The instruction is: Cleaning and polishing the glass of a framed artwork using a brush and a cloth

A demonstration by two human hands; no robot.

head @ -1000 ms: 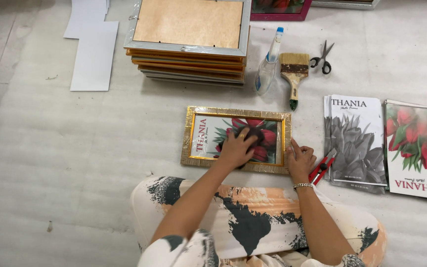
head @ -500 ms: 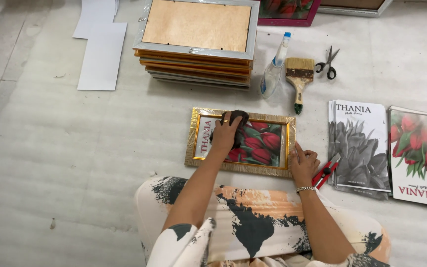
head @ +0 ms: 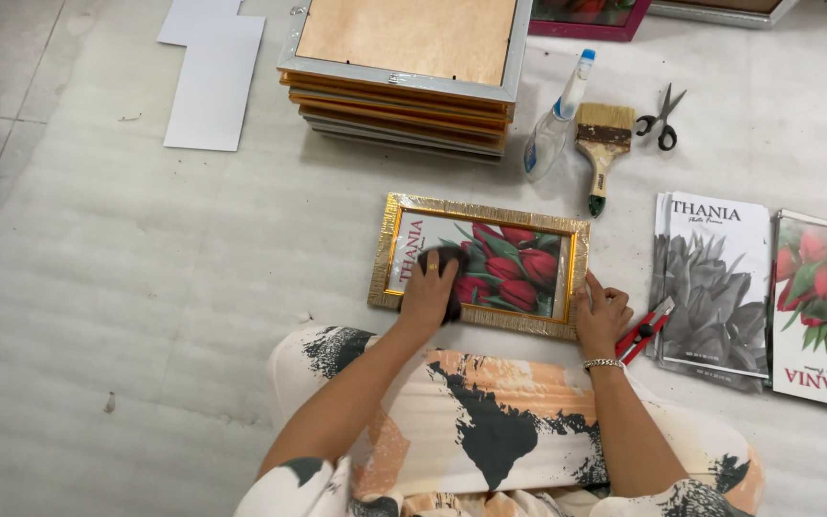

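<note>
A gold-framed picture of red tulips lies flat on the floor in front of my knees. My left hand presses a dark cloth onto the glass near the picture's left part. My right hand rests on the frame's near right corner, fingers spread over the edge. A bracelet circles my right wrist.
A red utility knife lies just right of my right hand. Printed flower sheets lie further right. Behind the frame are a spray bottle, a paintbrush, scissors, a stack of frames and white boards.
My left hand with the cloth has slid from the glass's middle top toward its left side. My right hand has stayed on the frame's right corner.
</note>
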